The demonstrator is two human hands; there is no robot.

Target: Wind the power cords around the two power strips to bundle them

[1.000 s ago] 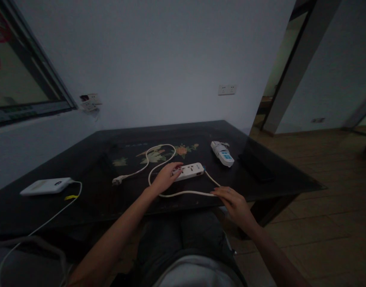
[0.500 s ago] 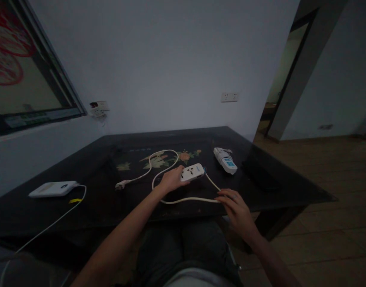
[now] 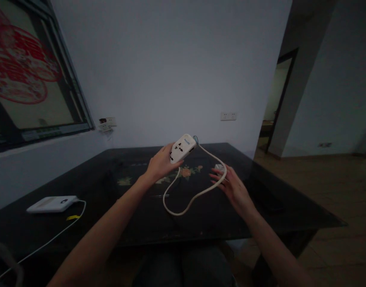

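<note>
My left hand (image 3: 160,163) grips a white power strip (image 3: 182,148) and holds it up above the dark table (image 3: 135,223). Its cream cable (image 3: 191,198) hangs down in a loop from the strip. The cable runs across the fingers of my right hand (image 3: 231,187), which are spread and only loosely curved under it. Behind that hand, a second white socket block (image 3: 219,167) on the table is mostly hidden.
A white flat device (image 3: 51,203) with a white wire and yellow tag lies at the table's left. A dark flat object (image 3: 265,195) lies at the right. Wall sockets (image 3: 228,116) sit behind; a doorway opens to the right.
The left hand has lifted the power strip off the table and tilted it upward. The cable has come up with it, and the right hand has risen under the cable.
</note>
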